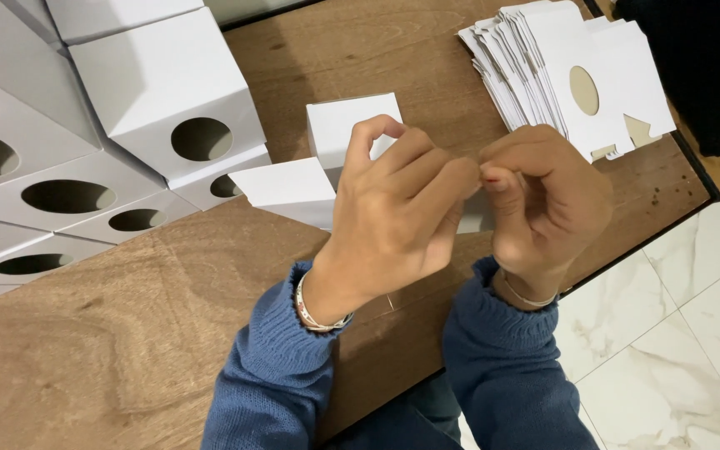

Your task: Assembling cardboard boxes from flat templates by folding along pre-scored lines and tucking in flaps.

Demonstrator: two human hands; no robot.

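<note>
A small white cardboard box [339, 142], partly folded with one flap [287, 190] sticking out to the left, rests on the wooden table [127, 333]. My left hand [393, 217] grips it from the front, fingers curled over its top edge. My right hand [543, 200] is closed against the box's right side, fingertips meeting those of the left hand. The hands hide most of the box's front. Both arms wear blue knitted sleeves, and each wrist carries a thin bracelet.
Several folded white boxes with round holes [168, 108] are piled at the left. A fanned stack of flat white box blanks [568, 75] lies at the back right. A dark object [702, 67] sits at the far right. The table edge borders a white marble floor [677, 350].
</note>
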